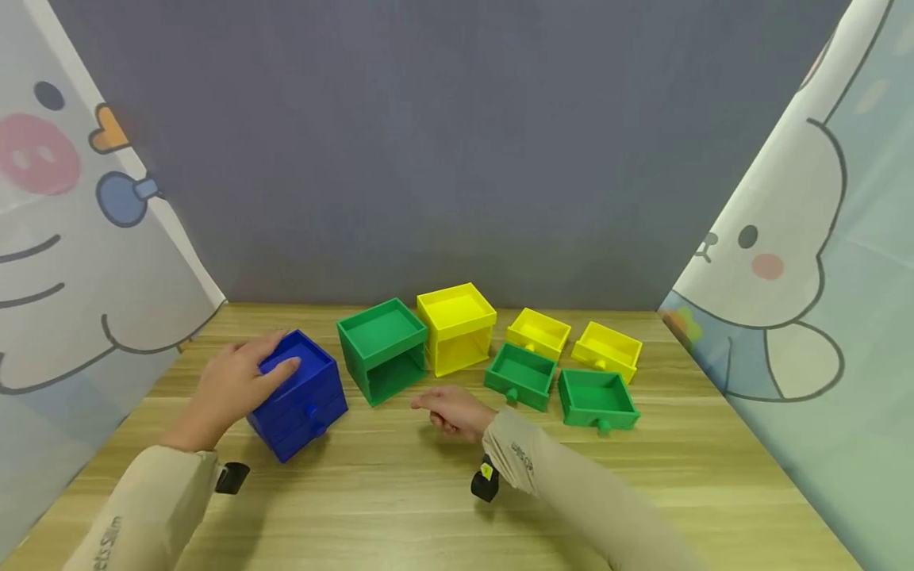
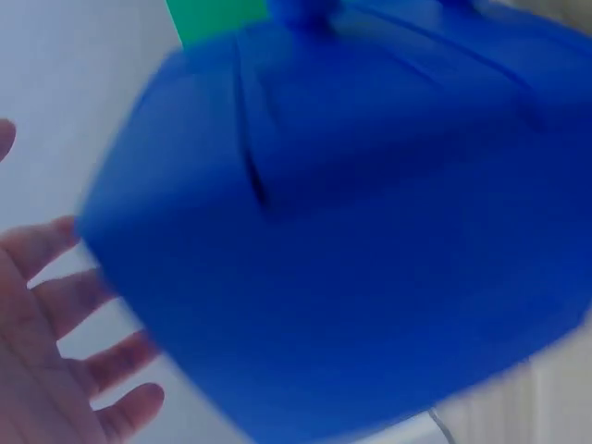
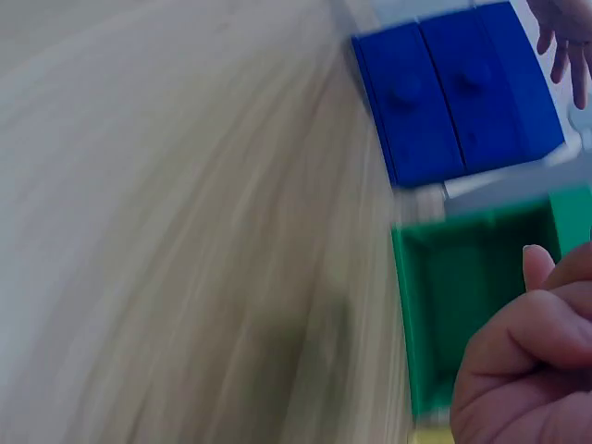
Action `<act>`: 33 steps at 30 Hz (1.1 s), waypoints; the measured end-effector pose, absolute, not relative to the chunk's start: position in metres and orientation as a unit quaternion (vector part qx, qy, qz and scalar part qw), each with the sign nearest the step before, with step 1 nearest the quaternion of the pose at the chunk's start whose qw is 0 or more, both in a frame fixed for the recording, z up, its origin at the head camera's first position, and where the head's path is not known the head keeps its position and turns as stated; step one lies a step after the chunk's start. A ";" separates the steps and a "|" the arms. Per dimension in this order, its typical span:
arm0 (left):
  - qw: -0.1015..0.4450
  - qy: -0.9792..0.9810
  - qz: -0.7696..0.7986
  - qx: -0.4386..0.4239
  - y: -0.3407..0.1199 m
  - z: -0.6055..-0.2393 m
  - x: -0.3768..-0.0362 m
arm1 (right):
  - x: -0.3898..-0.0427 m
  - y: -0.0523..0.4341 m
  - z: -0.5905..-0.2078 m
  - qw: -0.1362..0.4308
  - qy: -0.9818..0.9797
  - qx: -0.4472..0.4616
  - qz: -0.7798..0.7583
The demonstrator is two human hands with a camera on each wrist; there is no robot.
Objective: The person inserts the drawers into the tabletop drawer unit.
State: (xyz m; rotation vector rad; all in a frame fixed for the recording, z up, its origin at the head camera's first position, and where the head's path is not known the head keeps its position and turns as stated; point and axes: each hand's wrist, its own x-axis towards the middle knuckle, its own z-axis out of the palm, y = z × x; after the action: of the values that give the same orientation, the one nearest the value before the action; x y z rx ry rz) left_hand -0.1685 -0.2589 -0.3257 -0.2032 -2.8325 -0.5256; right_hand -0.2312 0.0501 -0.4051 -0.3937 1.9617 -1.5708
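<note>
A blue two-drawer cabinet [image 1: 303, 396] with round knobs stands at the left of the table, both drawers in place. My left hand [image 1: 239, 381] is over its top rear edge, thumb reaching across the top. In the left wrist view its fingers [image 2: 55, 305] are spread and fairly straight beside the blue body. A green cabinet [image 1: 382, 345] with an open front stands to the right of the blue one. In front of the green cabinet hovers my right hand [image 1: 457, 411], fingers curled, nothing in it; its curled fingers [image 3: 527, 342] overlap the cabinet in the right wrist view.
An open-fronted yellow cabinet [image 1: 457, 321] stands beside the green one. Farther right lie two yellow drawers [image 1: 539, 331] and two green drawers [image 1: 523, 374], knobs toward me. A grey cloth wall [image 1: 457, 159] closes the back of the wooden table [image 1: 400, 507]; printed curtains flank both sides.
</note>
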 end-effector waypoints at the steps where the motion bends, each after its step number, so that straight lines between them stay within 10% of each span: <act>1: 0.122 -0.973 -0.180 -0.082 -0.253 -0.323 -0.173 | -0.232 0.058 -0.405 0.289 0.740 -0.145 -0.590; 33: -0.009 -0.990 -0.093 -0.109 -0.206 -0.334 -0.237 | -0.224 0.157 -0.426 0.219 0.736 -0.027 -0.640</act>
State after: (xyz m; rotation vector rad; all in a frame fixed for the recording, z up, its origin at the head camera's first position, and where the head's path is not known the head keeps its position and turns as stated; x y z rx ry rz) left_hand -0.2366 -0.2058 -0.3339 -0.3440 -3.1269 -0.2948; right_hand -0.2237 0.1567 -0.4257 -0.0736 2.0359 -1.7719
